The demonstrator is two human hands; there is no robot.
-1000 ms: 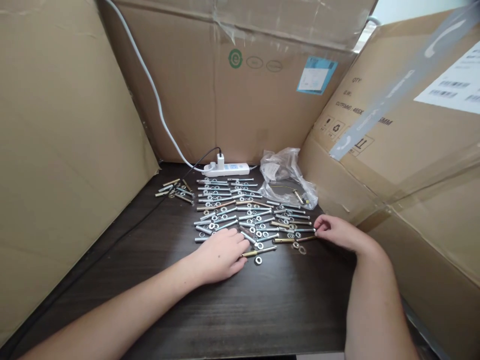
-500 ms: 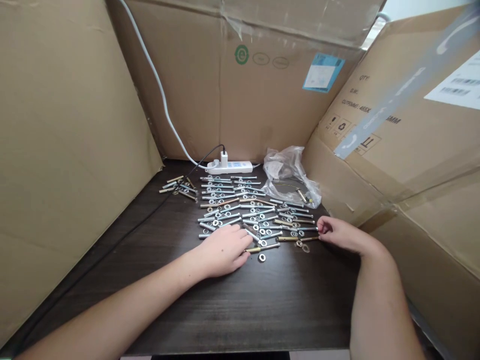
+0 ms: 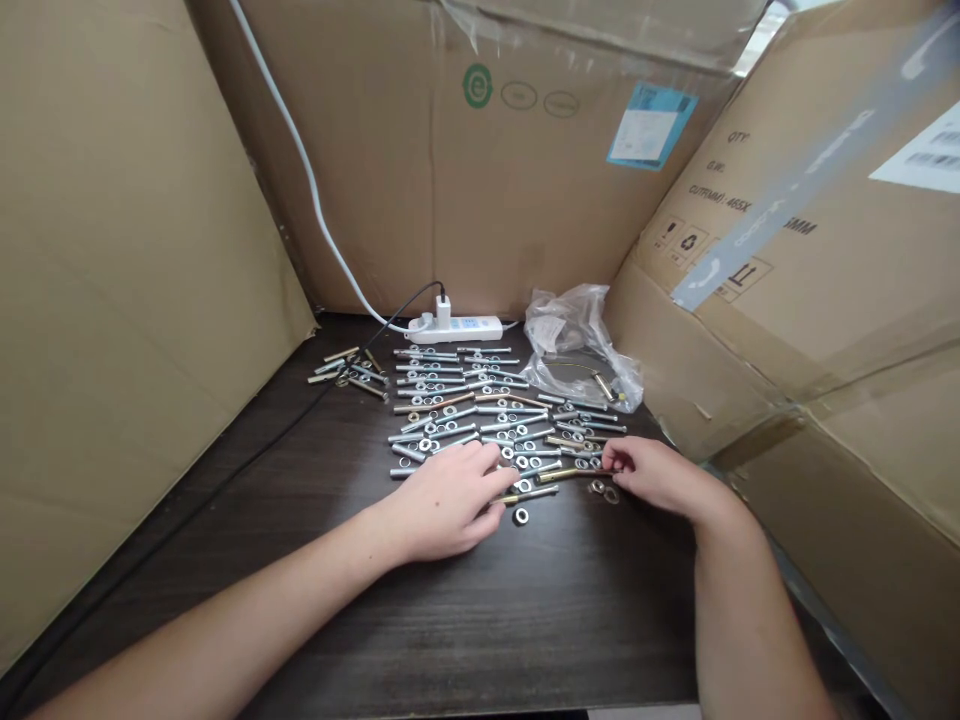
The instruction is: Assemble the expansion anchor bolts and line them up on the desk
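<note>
My right hand (image 3: 649, 475) pinches the right end of a brass-coloured expansion bolt (image 3: 559, 476) with thumb and forefinger. The bolt lies nearly level, and its thinner rod runs to my fingertips. A loose nut (image 3: 597, 487) and a washer (image 3: 611, 495) lie just below them. My left hand (image 3: 454, 505) rests palm down over the lower rows, fingers curled. Its thumb and forefinger are around the left end of another brass-coloured bolt (image 3: 536, 493), partly hidden. Below that bolt lies a single nut (image 3: 521, 517). Silver expansion bolts (image 3: 431, 380) with nuts and washers form rows beyond both hands.
A loose pile of bolts (image 3: 349, 372) is at the left. Behind the rows stand a white power strip (image 3: 465, 328) and a clear plastic bag (image 3: 570, 320). A black cable (image 3: 255, 465) crosses the dark table (image 3: 480, 630). Cardboard walls (image 3: 375, 180) enclose three sides.
My right hand has moved left along the brass-coloured bolt, and the rod now meets the sleeve. My left hand has barely moved. The view has shifted slightly.
</note>
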